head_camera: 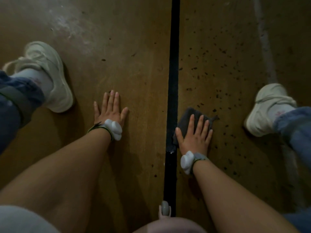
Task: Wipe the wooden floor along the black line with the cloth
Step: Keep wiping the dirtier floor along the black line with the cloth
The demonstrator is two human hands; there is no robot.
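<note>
Cloth [186, 116] flat under right hand [195, 137], touching black line [173, 64] at its 3 o'clock
Right fingers [201, 125] straight and spread, palm pressing down; left hand [110, 110] spread flat on wooden floor [138, 73] at the line's 9 o'clock, holding nothing. Cloth looks soft, light, likely to bunch: keep palm on its middle. Dark specks [223, 52] lie at 12–1 o'clock

Line [173, 81] runs down middle of floor [134, 64], away from us. Our left hand [110, 109] flat on floor, left of line, apart from it. Our right hand [195, 137] flat on cloth [188, 118], just right of line, cloth edge touching it. Left shoe [48, 73] and right shoe [265, 108] further out, one each side.
</note>
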